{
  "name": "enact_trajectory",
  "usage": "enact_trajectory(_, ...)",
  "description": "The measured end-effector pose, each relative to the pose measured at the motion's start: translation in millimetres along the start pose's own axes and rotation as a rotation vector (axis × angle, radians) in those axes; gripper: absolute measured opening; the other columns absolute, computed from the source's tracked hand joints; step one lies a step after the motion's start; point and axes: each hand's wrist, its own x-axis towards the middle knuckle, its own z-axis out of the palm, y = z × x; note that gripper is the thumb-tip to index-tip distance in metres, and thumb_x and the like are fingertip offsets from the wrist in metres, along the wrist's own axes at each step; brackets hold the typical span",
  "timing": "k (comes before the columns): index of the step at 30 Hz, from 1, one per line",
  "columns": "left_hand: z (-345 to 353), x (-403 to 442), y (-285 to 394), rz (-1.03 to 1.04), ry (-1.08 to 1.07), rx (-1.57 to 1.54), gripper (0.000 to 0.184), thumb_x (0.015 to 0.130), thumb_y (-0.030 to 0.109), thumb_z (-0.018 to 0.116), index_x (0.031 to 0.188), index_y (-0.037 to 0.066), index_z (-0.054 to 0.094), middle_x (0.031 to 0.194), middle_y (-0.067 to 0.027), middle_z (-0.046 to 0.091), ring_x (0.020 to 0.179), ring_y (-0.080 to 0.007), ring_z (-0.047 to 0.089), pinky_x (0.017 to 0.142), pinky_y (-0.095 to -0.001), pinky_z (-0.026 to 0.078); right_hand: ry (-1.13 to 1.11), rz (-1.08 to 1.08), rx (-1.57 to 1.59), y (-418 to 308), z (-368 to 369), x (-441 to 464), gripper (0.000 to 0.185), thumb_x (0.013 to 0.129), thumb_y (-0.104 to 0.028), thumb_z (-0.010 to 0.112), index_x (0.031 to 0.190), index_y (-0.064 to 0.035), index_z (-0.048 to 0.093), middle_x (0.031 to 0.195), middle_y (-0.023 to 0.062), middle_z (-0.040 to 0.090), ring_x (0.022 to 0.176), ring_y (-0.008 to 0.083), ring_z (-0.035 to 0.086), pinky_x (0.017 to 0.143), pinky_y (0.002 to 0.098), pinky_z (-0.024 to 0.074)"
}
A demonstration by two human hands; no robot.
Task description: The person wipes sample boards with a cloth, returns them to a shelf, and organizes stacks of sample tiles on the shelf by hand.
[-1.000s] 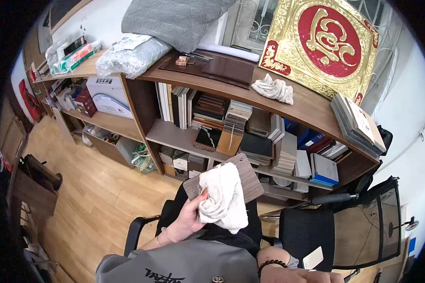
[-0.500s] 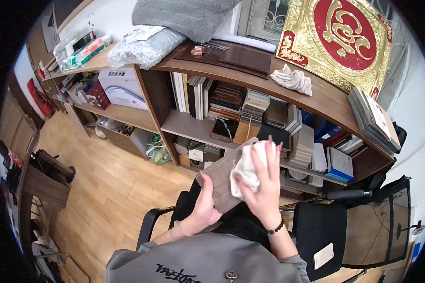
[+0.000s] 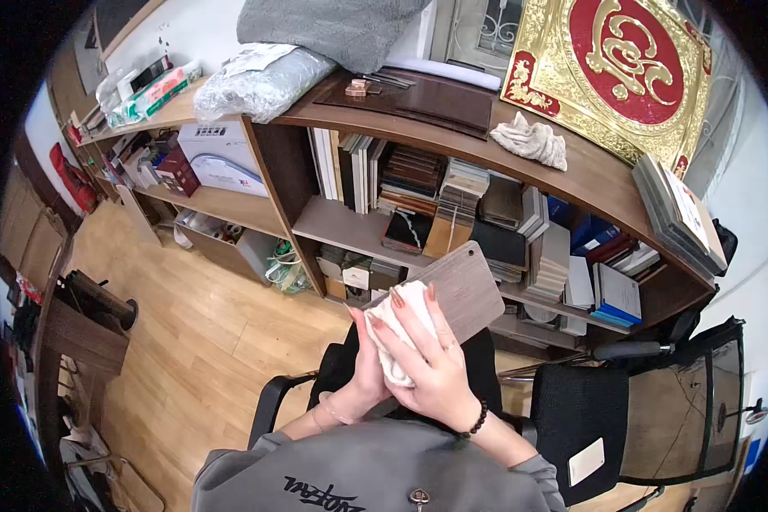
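A grey-brown wood-grain sample board [image 3: 468, 297], with a small hole near its upper corner, is tilted up in front of my lap. My left hand [image 3: 365, 375] grips its lower left end, with the thumb up along the edge; the cloth and the other hand cover part of that grip. My right hand [image 3: 435, 375] presses a bunched white cloth [image 3: 392, 369] flat against the board's left part. The two hands are close together, and the right part of the board shows uncovered.
A low wooden shelf [image 3: 333, 224] full of sample boards and folders stands ahead. On its top lie a crumpled cloth [image 3: 531, 142], a plastic-wrapped bundle [image 3: 264, 81] and a gold-and-red panel [image 3: 614, 77]. At right is a black chair [image 3: 572, 418] with a phone-like white object [image 3: 585, 462].
My right hand has slid the cloth left and down the board toward my left hand. The board's far end has swung to the right and its marked corner now shows there.
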Motion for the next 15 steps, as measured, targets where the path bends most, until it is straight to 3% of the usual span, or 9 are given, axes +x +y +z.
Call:
enact_trajectory(3,-6,-3,4,-0.015,-0.018,-0.064,0.085,0.081,0.069,0.01,0.138,0.006,0.021,0.139,-0.01,0.031,0.127,-0.024,0.032,0.105,-0.0389,0.028,0.112,0.133,-0.036,19,-9,0,0.052,0.066,-0.005,0.06,0.117,-0.01,0.056,0.133,0.0164,0.04,0.126,0.0414,0.03,0.101,0.0463,0.0314)
enact_trajectory(6,5,-5,-3,0.042,0.076,0.099,0.083,0.083,0.068,0.011,0.137,0.006,0.022,0.139,-0.0098,0.031,0.127,-0.0238,0.032,0.105,-0.0387,0.028,0.233,0.204,-0.084,24,-4,9,0.051,0.067,-0.005,0.061,0.117,-0.0107,0.056,0.132,0.0159,0.041,0.126,0.041,0.03,0.101,0.0461,0.0316)
enact_trajectory(8,-1,-4,4,0.025,0.011,0.041,0.083,0.083,0.068,0.013,0.137,0.006,0.022,0.138,-0.011,0.032,0.126,-0.0245,0.033,0.104,-0.039,0.029,0.297,0.23,-0.121,23,-5,7,0.051,0.067,-0.005,0.061,0.117,-0.0111,0.056,0.132,0.0157,0.041,0.126,0.0408,0.03,0.101,0.046,0.0317)
enact_trajectory(11,-9,-2,13,-0.006,-0.104,-0.054,0.083,0.083,0.069,0.016,0.137,0.006,0.023,0.137,-0.0134,0.034,0.124,-0.026,0.037,0.104,-0.0398,0.03,0.027,-0.15,0.002,8,1,-14,0.05,0.067,-0.006,0.061,0.116,-0.009,0.056,0.131,0.0169,0.042,0.125,0.0418,0.031,0.101,0.0466,0.0312)
enact_trajectory(12,-9,-1,11,-0.003,-0.059,-0.055,0.081,0.084,0.067,0.016,0.136,0.006,0.024,0.136,-0.0132,0.035,0.124,-0.0258,0.037,0.103,-0.0397,0.03,0.032,-0.146,0.003,14,-1,-10,0.05,0.067,-0.006,0.061,0.116,-0.009,0.056,0.131,0.0169,0.042,0.125,0.0418,0.031,0.101,0.0466,0.0312)
enact_trajectory(15,-2,0,1,-0.002,0.031,-0.067,0.076,0.087,0.063,0.017,0.136,0.006,0.025,0.135,-0.0127,0.037,0.123,-0.0255,0.039,0.103,-0.0394,0.031,0.464,0.272,-0.093,50,-19,7,0.047,0.066,-0.007,0.063,0.113,-0.0056,0.057,0.13,0.0185,0.043,0.123,0.0422,0.034,0.101,0.0454,0.0318)
